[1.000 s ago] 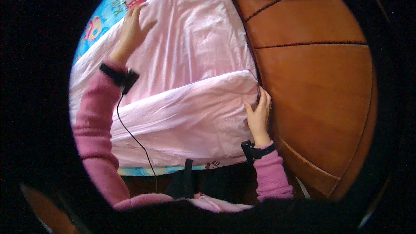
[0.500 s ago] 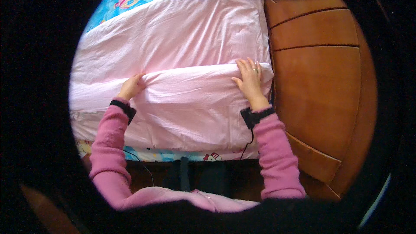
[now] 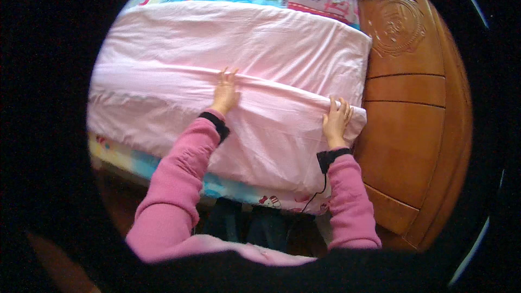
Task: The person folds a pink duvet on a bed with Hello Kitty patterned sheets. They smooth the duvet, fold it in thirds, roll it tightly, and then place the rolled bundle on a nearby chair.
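A pale pink sheet (image 3: 260,27) is spread over the bed, with a raised fold running across its middle. My left hand (image 3: 226,93) lies on that fold near the centre, its fingers stretched out flat over the ridge. At the right end of the fold rests my right hand (image 3: 337,121), fingers apart and draped over the folded edge close to the sheet's right side. Both palms press on the cloth from above; neither appears to grip it. Wrinkles fan out from the fold around the hands.
A brown wooden headboard (image 3: 407,146) with grooves and a carved round emblem stands along the right. Patterned blue bedding (image 3: 217,187) shows under the sheet's near edge and beyond its far edge. A pink and red printed item (image 3: 320,5) lies at the far right. A black cable (image 3: 320,195) hangs from my right wrist strap.
My left hand has slid rightward along the fold, nearer the right hand. The view has shifted, showing more of the headboard and the far bedding.
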{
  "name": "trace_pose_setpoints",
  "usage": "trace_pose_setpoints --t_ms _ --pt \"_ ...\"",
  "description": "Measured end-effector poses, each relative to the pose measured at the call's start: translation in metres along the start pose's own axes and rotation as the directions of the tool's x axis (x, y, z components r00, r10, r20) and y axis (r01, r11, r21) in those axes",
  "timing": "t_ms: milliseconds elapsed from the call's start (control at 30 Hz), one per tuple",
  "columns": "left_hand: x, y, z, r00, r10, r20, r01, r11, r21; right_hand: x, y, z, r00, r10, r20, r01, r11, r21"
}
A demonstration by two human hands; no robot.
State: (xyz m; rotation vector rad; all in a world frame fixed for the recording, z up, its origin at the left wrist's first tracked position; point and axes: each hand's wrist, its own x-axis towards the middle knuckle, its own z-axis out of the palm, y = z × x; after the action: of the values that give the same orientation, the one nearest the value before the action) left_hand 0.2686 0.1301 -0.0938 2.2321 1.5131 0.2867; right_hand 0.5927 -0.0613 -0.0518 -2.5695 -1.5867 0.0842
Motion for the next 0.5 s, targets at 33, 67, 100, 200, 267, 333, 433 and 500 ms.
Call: trace_pose_setpoints --t_ms 33,67,100,200,267,333,433,500 --pt "-0.02 0.011 0.007 0.994 0.036 -0.102 -0.034 0.999 0.018 -0.016 -0.012 -0.005 0.989 -0.121 -0.084 0.123 0.992 0.018" --pt "-0.039 0.023 0.01 0.998 -0.041 -0.048 0.043 0.999 0.031 -0.031 -0.024 -0.007 0.987 -0.16 0.013 0.159 0.986 0.059" --pt "-0.055 0.03 0.009 0.988 -0.03 -0.152 0.039 0.997 0.06 -0.043 -0.036 -0.006 0.962 -0.274 0.006 0.272 0.955 0.117" --pt "-0.112 0.046 0.0 0.986 -0.163 0.039 0.163 0.987 0.011 -0.093 -0.05 0.005 0.916 -0.258 0.306 0.235 0.966 0.113" --pt "-0.156 0.053 0.009 0.96 -0.079 0.269 0.132 0.973 -0.187 -0.139 -0.026 0.0 0.839 -0.009 0.544 0.096 0.986 -0.133" --pt "-0.161 0.034 0.008 0.981 0.068 0.184 0.012 0.915 -0.403 -0.14 -0.02 0.013 0.867 -0.031 0.497 0.06 0.997 -0.042" --pt "-0.166 -0.004 -0.019 1.0 0.012 0.015 -0.005 0.91 -0.414 -0.131 -0.026 0.024 0.834 0.088 0.544 -0.077 0.996 -0.044" --pt "-0.16 -0.024 -0.054 0.996 -0.085 -0.042 0.065 0.936 -0.345 -0.106 -0.035 0.024 0.902 0.051 0.43 -0.096 0.992 0.083"
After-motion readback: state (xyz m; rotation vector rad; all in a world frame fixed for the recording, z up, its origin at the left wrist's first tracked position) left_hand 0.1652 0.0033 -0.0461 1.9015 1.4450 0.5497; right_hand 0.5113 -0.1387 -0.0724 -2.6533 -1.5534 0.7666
